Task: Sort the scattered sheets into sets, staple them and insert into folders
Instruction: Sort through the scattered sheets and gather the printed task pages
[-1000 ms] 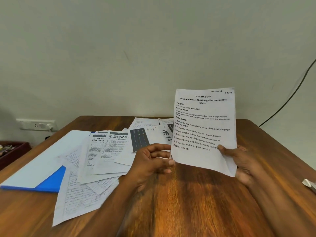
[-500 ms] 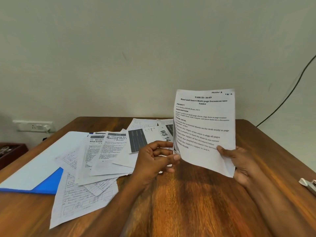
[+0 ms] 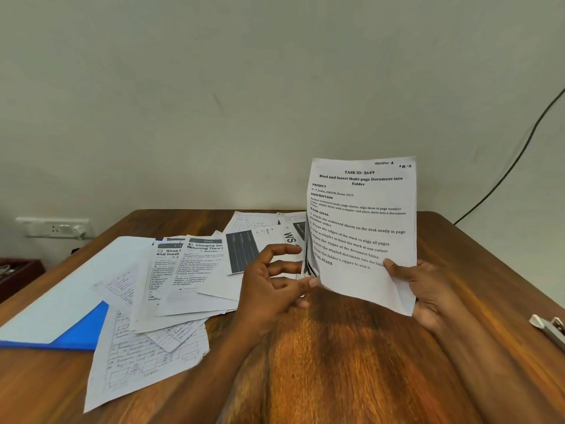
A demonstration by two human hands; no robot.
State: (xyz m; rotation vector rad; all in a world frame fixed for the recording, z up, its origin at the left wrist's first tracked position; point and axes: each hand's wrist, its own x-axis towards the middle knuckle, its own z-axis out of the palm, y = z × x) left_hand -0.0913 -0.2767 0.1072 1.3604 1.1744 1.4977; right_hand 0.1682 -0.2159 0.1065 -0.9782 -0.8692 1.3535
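My right hand (image 3: 428, 293) pinched the thin set of sheets (image 3: 362, 228) at its lower corner; light, floppy paper, I judged. My left hand (image 3: 272, 286), fingers loosely curled, touched its edge

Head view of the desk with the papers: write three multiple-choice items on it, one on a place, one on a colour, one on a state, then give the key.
1. Where does the stapler lie?
A. at the table's right edge
B. on the folder
C. under the scattered sheets

2. What colour is the folder on the left?
A. red
B. blue
C. green

3. How is the printed task sheet held?
A. flat on the table
B. upright, off the table
C. rolled into a tube

Key:
1 A, it lies on bare wood at the far right.
2 B, its blue cover shows under a pale sheet.
3 B, the right hand grips its lower corner and the left hand touches its left edge.
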